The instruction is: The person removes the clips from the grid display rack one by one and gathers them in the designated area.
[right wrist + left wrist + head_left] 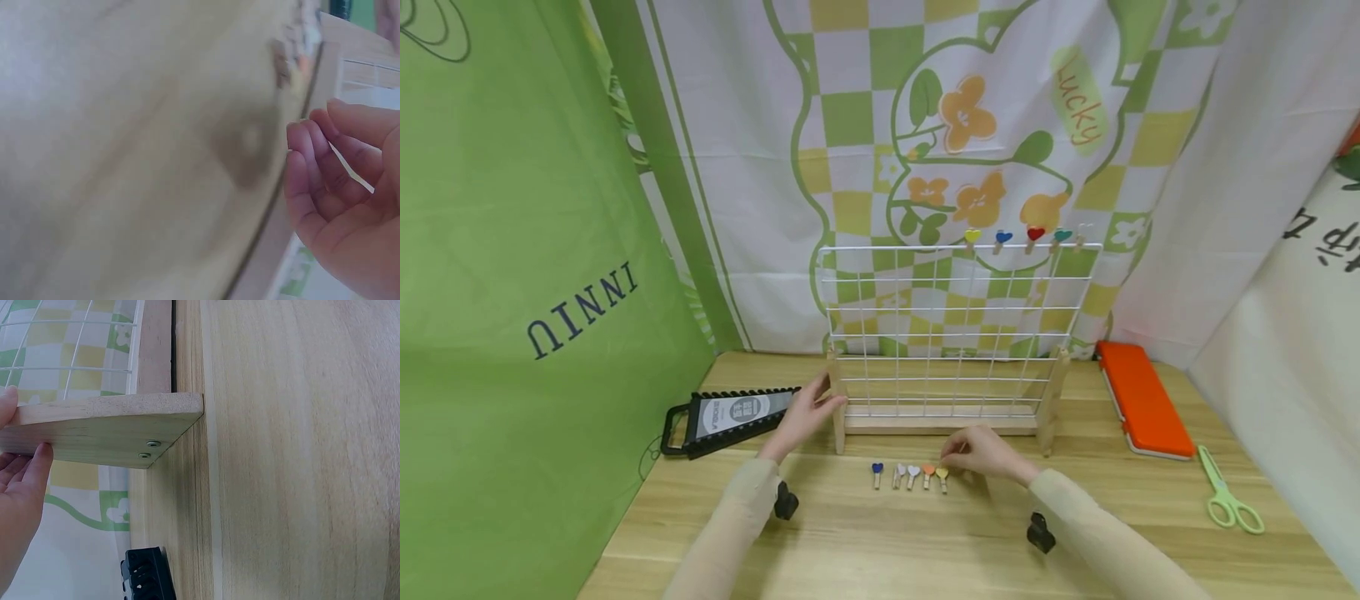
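Observation:
My left hand (805, 414) grips the left wooden upright (106, 419) of a white wire grid rack (955, 333); thumb and fingers lie on different faces of it. My right hand (981, 452) is low over the table, its fingers loosely bent, with nothing seen between them. Its fingertips are right by a yellow heart clothespin (943, 479), the rightmost of a short row on the table. Left of that lie an orange one (928, 475), two pale ones (913, 475) and a dark blue one (877, 475).
Along the grid's top wire, toward the right, sit several heart clothespins, including a red one (1035, 236). A black toothed holder (737, 417) lies at the left. On the right are an orange case (1145, 400) and light green scissors (1225, 500). Printed curtains hang behind.

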